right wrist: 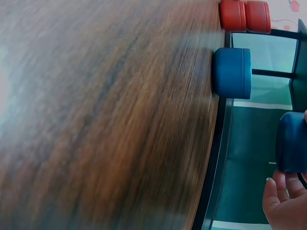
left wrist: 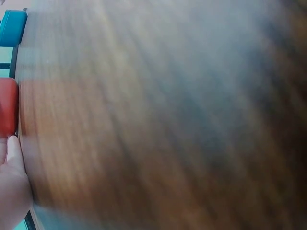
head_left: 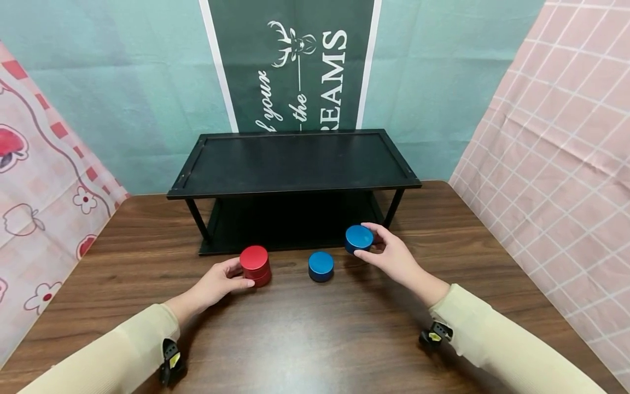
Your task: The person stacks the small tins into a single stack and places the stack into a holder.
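Observation:
Two red round tins (head_left: 255, 259) stand stacked on the table in front of the black rack. My left hand (head_left: 219, 282) holds the stack from its left side, thumb low at the front and fingers behind. In the left wrist view, part of a red tin (left wrist: 7, 108) shows just past the thumb. My right hand (head_left: 394, 260) grips a blue round tin (head_left: 359, 238) between thumb and fingers, raised off the table near the rack's right front. Between the hands, another blue tin (head_left: 321, 266) sits on the table; it also appears in the right wrist view (right wrist: 231, 73).
A black two-level rack (head_left: 300, 164) stands at the back of the brown wooden table (head_left: 295, 339), its lower shelf (head_left: 290, 219) just behind the tins. Cloths hang behind and at both sides, a pink checked one (head_left: 556, 164) on the right.

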`<state>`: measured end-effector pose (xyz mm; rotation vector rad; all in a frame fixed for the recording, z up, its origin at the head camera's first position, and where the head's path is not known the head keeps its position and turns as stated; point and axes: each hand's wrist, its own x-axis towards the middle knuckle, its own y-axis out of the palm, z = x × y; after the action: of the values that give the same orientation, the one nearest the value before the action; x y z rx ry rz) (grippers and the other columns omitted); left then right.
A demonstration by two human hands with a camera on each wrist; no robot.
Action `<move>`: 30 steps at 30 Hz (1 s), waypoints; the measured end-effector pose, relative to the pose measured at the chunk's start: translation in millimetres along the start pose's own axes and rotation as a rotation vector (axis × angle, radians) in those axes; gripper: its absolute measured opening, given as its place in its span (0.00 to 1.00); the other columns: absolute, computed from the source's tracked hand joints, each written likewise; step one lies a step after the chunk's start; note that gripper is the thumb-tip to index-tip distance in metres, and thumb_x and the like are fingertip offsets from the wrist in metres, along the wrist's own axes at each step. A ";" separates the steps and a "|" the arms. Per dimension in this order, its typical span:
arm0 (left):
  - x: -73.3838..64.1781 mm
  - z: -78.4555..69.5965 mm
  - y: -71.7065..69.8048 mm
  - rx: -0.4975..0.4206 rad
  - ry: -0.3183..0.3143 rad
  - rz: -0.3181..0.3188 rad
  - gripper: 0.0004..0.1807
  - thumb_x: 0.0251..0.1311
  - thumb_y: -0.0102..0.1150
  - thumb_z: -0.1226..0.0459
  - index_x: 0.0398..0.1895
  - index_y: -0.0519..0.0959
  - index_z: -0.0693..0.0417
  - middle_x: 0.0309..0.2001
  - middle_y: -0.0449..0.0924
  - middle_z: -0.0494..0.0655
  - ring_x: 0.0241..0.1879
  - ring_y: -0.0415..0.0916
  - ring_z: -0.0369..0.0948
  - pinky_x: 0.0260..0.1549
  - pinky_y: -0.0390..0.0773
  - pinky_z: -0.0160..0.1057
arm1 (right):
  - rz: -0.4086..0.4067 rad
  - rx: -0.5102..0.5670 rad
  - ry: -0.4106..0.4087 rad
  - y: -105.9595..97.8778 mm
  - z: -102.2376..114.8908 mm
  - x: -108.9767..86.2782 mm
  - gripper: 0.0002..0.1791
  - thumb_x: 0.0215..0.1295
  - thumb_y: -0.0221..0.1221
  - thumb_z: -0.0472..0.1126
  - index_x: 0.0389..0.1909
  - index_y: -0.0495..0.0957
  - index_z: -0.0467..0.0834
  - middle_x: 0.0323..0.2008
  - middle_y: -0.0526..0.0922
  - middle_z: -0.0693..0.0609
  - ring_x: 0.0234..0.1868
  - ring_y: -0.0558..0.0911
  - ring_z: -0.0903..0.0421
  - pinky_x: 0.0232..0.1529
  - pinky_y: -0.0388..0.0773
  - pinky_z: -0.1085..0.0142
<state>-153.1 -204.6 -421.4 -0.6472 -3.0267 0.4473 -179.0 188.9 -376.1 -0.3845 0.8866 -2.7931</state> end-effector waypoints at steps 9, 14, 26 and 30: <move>-0.2 -0.7 -0.2 -0.002 0.004 0.003 0.32 0.56 0.64 0.66 0.63 0.65 0.67 0.59 0.70 0.61 0.61 0.64 0.53 0.58 0.66 0.47 | 0.030 0.016 -0.017 8.5 7.0 3.9 0.35 0.55 0.67 0.44 0.62 0.66 0.42 0.50 0.76 0.42 0.46 0.78 0.48 0.47 0.76 0.54; -0.2 -0.2 0.2 0.000 0.007 0.001 0.32 0.56 0.64 0.65 0.63 0.65 0.67 0.59 0.70 0.60 0.61 0.64 0.53 0.58 0.66 0.46 | 0.043 0.030 -0.018 13.0 10.3 6.8 0.35 0.55 0.67 0.44 0.62 0.66 0.43 0.51 0.75 0.43 0.47 0.78 0.49 0.48 0.76 0.55; 1.0 2.8 0.7 0.005 0.006 0.003 0.33 0.55 0.64 0.64 0.63 0.66 0.64 0.59 0.70 0.58 0.61 0.64 0.52 0.58 0.65 0.47 | 0.063 0.044 -0.041 18.1 32.4 8.4 0.34 0.55 0.67 0.41 0.62 0.66 0.40 0.53 0.75 0.41 0.49 0.77 0.48 0.50 0.75 0.53; 1.7 3.5 0.6 -0.004 0.009 0.003 0.32 0.55 0.65 0.64 0.63 0.66 0.62 0.59 0.70 0.58 0.62 0.64 0.52 0.59 0.65 0.47 | 0.073 0.054 -0.046 20.6 35.8 9.1 0.34 0.55 0.67 0.40 0.62 0.66 0.40 0.53 0.74 0.41 0.48 0.77 0.48 0.49 0.76 0.54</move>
<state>-154.6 -204.4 -425.0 -0.6519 -3.0196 0.4382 -174.9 150.8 -358.2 -0.3981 0.7974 -2.7232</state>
